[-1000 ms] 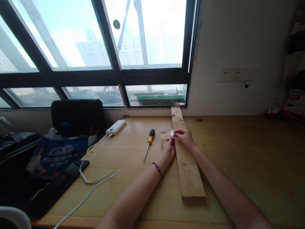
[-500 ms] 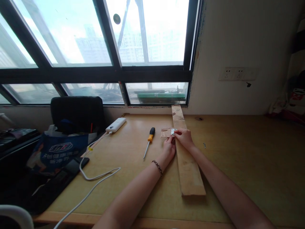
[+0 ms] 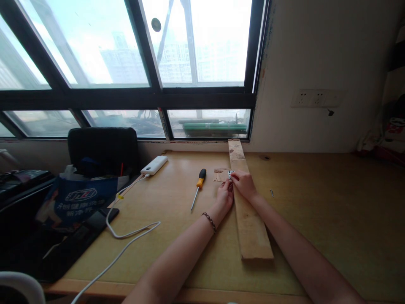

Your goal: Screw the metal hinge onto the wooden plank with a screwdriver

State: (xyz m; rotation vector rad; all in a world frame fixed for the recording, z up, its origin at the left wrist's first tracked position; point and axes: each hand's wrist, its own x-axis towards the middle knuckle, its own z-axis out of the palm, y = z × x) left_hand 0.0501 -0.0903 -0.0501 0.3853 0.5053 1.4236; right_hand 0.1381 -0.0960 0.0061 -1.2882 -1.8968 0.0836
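Near worktop (image 3: 316, 219) far edge, right hand (image 3: 245, 184) pinches metal plate (image 3: 230, 172); left hand (image 3: 225, 196) grip: can't tell. Plate should sit flush, square to board (image 3: 253, 232) edge.

White power bank (image 3: 155, 165) lay plugged into white cable (image 3: 118, 237); blue bag (image 3: 80, 198) sat before black chair (image 3: 103, 145).

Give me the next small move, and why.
I'd probably have the right hand reach for the small metal piece, perhaps a screw, lying right of the plank, while the left hand steadies the metal plate. Both hands are at that plate, by the plank's left edge; it looks perforated, and the likely screw lies loose.
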